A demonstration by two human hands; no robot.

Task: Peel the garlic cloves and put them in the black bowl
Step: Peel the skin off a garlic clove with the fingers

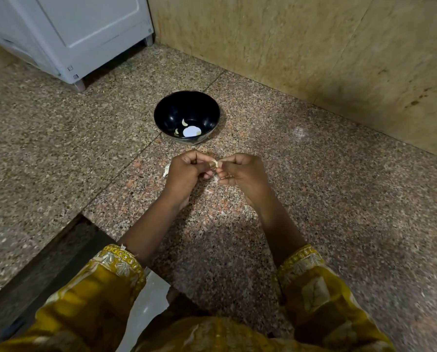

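Yellow embroidered sleeves (118, 265) fill the bottom of my view, with both forearms reaching out over the speckled stone surface (313, 199). I see the left hand (187, 171) and the right hand (242, 171) held close together, fingers curled, both pinching one garlic clove (213, 164) between them. A scrap of skin (166, 171) lies on the stone just beside the left hand. Beyond the hands and apart from them stands the black bowl (161, 107), with two peeled cloves (184, 122) lying in its bottom. A white appliance (72, 34) stands on feet at the far left, near the tan wall (288, 47).
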